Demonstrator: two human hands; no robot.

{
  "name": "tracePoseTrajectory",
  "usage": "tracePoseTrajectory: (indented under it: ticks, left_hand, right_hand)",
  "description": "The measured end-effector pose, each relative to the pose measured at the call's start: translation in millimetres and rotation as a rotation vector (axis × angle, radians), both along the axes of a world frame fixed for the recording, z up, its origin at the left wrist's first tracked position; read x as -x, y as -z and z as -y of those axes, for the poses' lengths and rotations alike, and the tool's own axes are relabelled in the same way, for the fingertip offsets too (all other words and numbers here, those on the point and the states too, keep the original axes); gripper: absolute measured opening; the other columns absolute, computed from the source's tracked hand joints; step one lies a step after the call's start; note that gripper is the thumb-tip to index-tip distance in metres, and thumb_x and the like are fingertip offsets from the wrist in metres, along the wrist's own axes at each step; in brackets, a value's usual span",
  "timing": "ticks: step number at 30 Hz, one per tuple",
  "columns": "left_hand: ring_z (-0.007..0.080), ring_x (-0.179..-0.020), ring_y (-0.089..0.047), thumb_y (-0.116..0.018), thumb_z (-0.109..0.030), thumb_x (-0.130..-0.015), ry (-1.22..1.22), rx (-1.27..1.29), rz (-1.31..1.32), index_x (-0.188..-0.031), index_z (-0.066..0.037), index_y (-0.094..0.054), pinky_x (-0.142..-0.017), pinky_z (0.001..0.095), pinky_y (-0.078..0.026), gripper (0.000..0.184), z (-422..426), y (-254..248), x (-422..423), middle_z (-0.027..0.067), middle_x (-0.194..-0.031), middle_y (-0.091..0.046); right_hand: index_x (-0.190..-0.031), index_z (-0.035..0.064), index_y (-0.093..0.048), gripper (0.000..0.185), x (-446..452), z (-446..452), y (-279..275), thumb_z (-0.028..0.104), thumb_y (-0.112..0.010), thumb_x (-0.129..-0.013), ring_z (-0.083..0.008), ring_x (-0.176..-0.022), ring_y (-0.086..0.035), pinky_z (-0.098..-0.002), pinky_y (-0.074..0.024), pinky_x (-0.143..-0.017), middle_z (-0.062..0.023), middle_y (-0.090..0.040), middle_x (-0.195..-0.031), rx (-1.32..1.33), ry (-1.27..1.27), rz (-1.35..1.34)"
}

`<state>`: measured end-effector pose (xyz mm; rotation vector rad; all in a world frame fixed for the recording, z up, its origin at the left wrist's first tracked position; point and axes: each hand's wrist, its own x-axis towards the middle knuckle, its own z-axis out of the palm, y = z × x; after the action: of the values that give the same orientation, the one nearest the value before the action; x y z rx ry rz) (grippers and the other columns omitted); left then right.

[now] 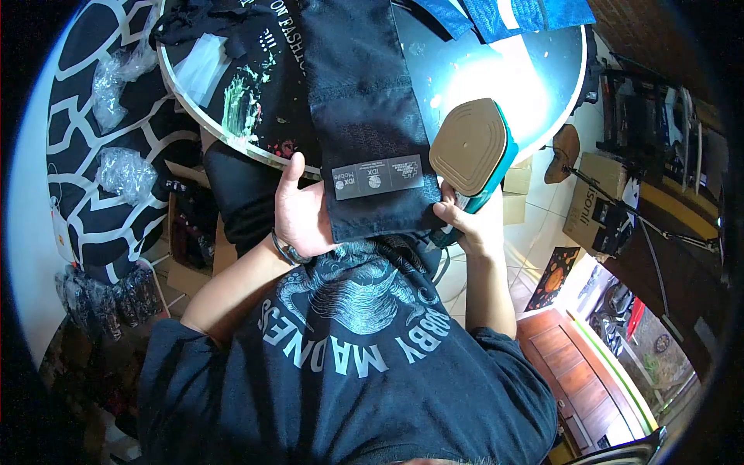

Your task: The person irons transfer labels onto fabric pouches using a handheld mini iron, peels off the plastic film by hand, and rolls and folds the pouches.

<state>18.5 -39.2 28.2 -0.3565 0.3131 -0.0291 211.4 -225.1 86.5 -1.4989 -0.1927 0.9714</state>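
White tiled floor (535, 242) shows at the right of the frame, with a brown wooden door (559, 360) in the lower right. A black cover with white geometric lines (77, 155) fills the upper left, and crumpled clear plastic (125, 175) lies against it. Below that, near the left of the frame, stands an open cardboard box (190, 275) with dark items inside.

A round, dark desk (203, 122) with a pale rim takes up the top of the frame. Smeared green and white marks and a translucent sheet (203, 70) are at its left, shiny blue material (535, 15) is at its upper right, and a bright patch of light falls on its right side.

A long piece of black fabric (368, 128) runs from the top centre down over the near edge. Its lower part bears a grey transfer strip (378, 177) with pale "IDX" lettering. The left hand (301, 215) is at the fabric's left edge, palm up, its grip open with the thumb well apart. The right hand (474, 226), at the fabric's lower right corner, has its grip closed around the handle of a green iron (469, 147), whose tan plate faces the camera.
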Motion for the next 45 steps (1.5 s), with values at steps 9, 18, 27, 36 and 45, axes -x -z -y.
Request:
tracePoseTrajectory:
  ticks: [9, 18, 27, 36, 45]
  left_hand:
    - [0.0343, -0.129, -0.061, -0.044, -0.054, -0.106, 0.097, -0.329, -0.061, -0.145, 0.003, -0.053, -0.113, 0.0507, -0.045, 0.07, -4.7, -9.7, -1.3, 0.0219, -0.141, -0.062]
    - [0.0334, -0.13, -0.06, -0.05, -0.051, -0.105, 0.079, -0.233, -0.06, -0.143, 0.003, -0.054, -0.114, 0.0499, -0.044, 0.066, -5.1, -19.1, -6.3, 0.021, -0.14, -0.062]
    - [0.0336, -0.129, -0.061, -0.055, -0.046, -0.104, 0.028, -0.332, -0.08, -0.141, 0.001, -0.056, -0.114, 0.0507, -0.044, 0.059, -8.7, -17.1, 1.0, 0.0189, -0.139, -0.063]
    - [0.0332, -0.137, -0.055, -0.028, -0.061, -0.107, 0.1, -0.264, -0.016, -0.148, -0.001, -0.052, -0.119, 0.0498, -0.04, 0.077, -26.8, -22.9, 0.4, 0.0201, -0.149, -0.056]
    - [0.0383, -0.147, -0.041, -0.019, -0.082, -0.097, 0.081, -0.139, -0.021, -0.157, 0.004, -0.035, -0.125, 0.0527, -0.026, 0.107, -28.6, -33.4, -2.3, 0.0235, -0.159, -0.042]
  right_hand:
    - [-0.131, -0.0003, -0.049, 0.08, 3.3, 19.7, 15.4, 0.018, -0.092, -0.067, -0.0153, -0.092, -0.065, -0.0313, -0.0549, -0.083, -0.0074, -0.067, -0.106, 0.099, -0.06, 0.162]
    - [-0.103, 0.0009, -0.061, 0.043, 7.0, 12.0, 4.4, 0.005, -0.087, -0.068, -0.0085, -0.066, -0.054, -0.0219, -0.0411, -0.057, -0.001, -0.059, -0.079, 0.077, -0.014, 0.205]
    - [-0.142, 0.0035, -0.045, 0.081, 5.0, 12.8, -4.5, 0.02, -0.09, -0.077, -0.0164, -0.101, -0.063, -0.0331, -0.053, -0.09, -0.0073, -0.063, -0.116, 0.066, 0.099, 0.266]
    - [-0.128, 0.0021, -0.06, 0.065, -24.6, -24.6, -66.7, 0.034, -0.088, -0.079, -0.029, -0.093, -0.071, -0.0367, -0.0554, -0.085, -0.0153, -0.069, -0.106, 0.105, -0.419, 0.989]
    - [-0.124, 0.0162, -0.063, 0.054, -18.5, -67.2, -87.1, 0.037, -0.083, -0.079, -0.0295, -0.082, -0.07, -0.0393, -0.056, -0.069, -0.0064, -0.065, -0.09, 0.226, -0.806, 1.215]
